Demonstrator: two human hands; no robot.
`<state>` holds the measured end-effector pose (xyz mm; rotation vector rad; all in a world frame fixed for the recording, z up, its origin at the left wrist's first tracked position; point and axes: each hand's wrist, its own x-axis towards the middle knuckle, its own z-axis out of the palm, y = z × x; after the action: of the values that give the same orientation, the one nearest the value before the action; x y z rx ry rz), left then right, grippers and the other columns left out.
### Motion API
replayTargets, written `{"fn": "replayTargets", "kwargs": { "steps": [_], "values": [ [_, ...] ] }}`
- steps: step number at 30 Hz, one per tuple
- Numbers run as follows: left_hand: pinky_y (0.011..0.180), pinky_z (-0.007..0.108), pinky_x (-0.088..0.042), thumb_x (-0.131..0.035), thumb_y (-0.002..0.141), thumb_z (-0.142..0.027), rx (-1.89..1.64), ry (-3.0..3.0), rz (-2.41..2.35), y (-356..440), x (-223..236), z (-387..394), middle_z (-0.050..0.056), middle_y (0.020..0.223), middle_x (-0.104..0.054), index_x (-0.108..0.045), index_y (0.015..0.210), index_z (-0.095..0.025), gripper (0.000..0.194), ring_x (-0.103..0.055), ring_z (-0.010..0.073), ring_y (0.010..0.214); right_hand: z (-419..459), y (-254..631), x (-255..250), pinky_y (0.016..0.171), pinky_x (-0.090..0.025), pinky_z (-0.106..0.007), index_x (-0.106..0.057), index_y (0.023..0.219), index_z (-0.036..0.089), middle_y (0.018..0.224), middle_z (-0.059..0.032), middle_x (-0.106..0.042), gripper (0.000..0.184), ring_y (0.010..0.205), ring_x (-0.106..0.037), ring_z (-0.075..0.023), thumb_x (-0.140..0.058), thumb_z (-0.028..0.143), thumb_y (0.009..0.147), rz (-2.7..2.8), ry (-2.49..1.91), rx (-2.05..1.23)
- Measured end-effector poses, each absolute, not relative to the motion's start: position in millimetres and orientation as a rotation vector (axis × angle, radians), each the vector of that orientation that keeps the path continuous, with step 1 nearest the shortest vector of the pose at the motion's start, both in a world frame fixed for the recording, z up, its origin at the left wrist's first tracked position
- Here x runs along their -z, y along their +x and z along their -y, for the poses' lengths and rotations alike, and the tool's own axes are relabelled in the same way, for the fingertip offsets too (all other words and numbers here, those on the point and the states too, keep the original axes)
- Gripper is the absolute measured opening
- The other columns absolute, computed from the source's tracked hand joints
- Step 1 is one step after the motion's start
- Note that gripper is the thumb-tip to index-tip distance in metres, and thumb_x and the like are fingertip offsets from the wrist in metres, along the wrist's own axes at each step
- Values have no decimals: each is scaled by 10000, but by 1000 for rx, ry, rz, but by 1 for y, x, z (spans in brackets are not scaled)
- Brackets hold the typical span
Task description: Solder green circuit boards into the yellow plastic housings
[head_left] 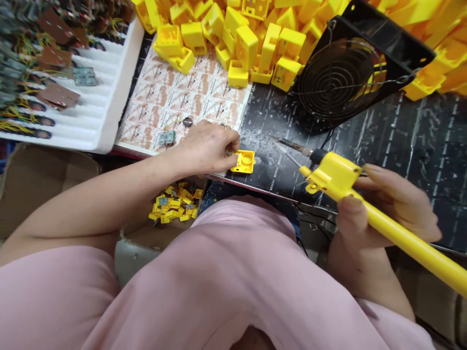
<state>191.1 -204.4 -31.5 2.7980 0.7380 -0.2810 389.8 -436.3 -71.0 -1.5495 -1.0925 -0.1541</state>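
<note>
My left hand (209, 146) is closed with thumb and fingertips on the left edge of a small open yellow plastic case (247, 163) near the bench's front edge. Part of the case's inside is hidden by the fingers. My right hand (390, 209) grips a yellow soldering gun (337, 176) with a thin metal feed tube beside its tip. The tip points left, to the right of the case and apart from it. Beyond my left wrist lie a small green circuit board (167, 138) and a small round dark part (187, 122).
Many yellow cases (246, 46) are heaped at the back. A black fan (335, 78) with a wire guard stands before them at right. A white foam tray (105, 97) at left holds wired boards and round parts. Below the bench edge, a box holds yellow pieces (175, 204).
</note>
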Motion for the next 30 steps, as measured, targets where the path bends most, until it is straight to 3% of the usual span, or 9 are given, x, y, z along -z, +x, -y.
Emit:
{"fn": "replayTargets", "kwargs": {
  "steps": [3, 6, 9, 13, 17, 21, 23, 27, 30],
  "values": [
    [1102, 439, -528, -494, 934, -366, 107, 2793, -631, 206, 31, 194, 75, 1296, -753, -675, 1370, -198, 501, -698, 296, 1253, 432, 399, 69, 538, -523, -327, -830, 1092, 337, 798, -6, -773, 334, 634, -682, -163, -824, 565, 847, 964, -1438, 506],
    [1283, 494, -373, -425, 1017, -364, 220, 2836, -543, 238, 39, 184, 147, 1631, -511, -510, 1557, -99, 607, -466, 352, 1536, 433, 410, 68, 538, -458, -335, -841, 984, 361, 738, 4, -714, 304, 595, -624, -135, -837, 614, 815, 817, -1385, 637],
    [1354, 506, -231, -432, 1057, -390, 552, 2848, -622, 269, 47, 189, 259, 1717, -310, -393, 1593, 65, 704, -256, 399, 1631, 443, 417, 69, 588, -455, -374, -828, 952, 376, 739, 3, -693, 283, 636, -642, -156, -846, 615, 803, 746, -1423, 636],
    [1372, 481, -199, -495, 1059, -476, 804, 2793, -401, 272, 38, 240, 243, 1758, -138, -278, 1652, 37, 813, -120, 371, 1662, 452, 422, 71, 574, -420, -396, -817, 953, 365, 717, 3, -689, 281, 600, -627, -163, -836, 612, 820, 719, -1407, 669],
    [1320, 385, -353, -530, 1053, -498, 769, 2615, 380, 252, 17, 291, 122, 1736, -320, -441, 1628, -150, 677, -347, 278, 1616, 452, 423, 72, 605, -442, -424, -816, 918, 345, 790, -13, -741, 312, 657, -676, -190, -851, 630, 797, 650, -1443, 659],
    [1064, 437, -558, -461, 1065, -338, 445, 2880, 111, 239, 10, 271, 108, 1286, -774, -780, 1187, -174, 378, -733, 289, 1184, 455, 423, 74, 612, -457, -436, -807, 912, 333, 755, -9, -726, 374, 635, -668, -192, -851, 675, 767, 633, -1419, 637],
    [1071, 510, -533, -543, 1023, -373, 317, 3024, -216, 228, 11, 245, 132, 1258, -766, -764, 1192, -164, 348, -697, 346, 1217, 458, 423, 76, 604, -458, -439, -797, 935, 336, 746, -2, -713, 387, 614, -653, -188, -857, 675, 757, 647, -1405, 646],
    [1110, 532, -509, -704, 913, -501, 345, 2980, -332, 191, 26, 214, 224, 1493, -603, -453, 1584, -99, 822, -590, 406, 1360, 460, 424, 79, 604, -456, -442, -787, 941, 327, 763, -6, -701, 358, 636, -659, -196, -825, 657, 807, 631, -1441, 630],
    [1135, 470, -493, -656, 946, -433, 274, 2892, -380, 170, 43, 216, 226, 1493, -597, -444, 1580, -80, 756, -590, 358, 1365, 453, 426, 83, 541, -423, -393, -802, 915, 326, 704, 3, -682, 363, 570, -610, -164, -828, 663, 786, 668, -1402, 629]
  ]
}}
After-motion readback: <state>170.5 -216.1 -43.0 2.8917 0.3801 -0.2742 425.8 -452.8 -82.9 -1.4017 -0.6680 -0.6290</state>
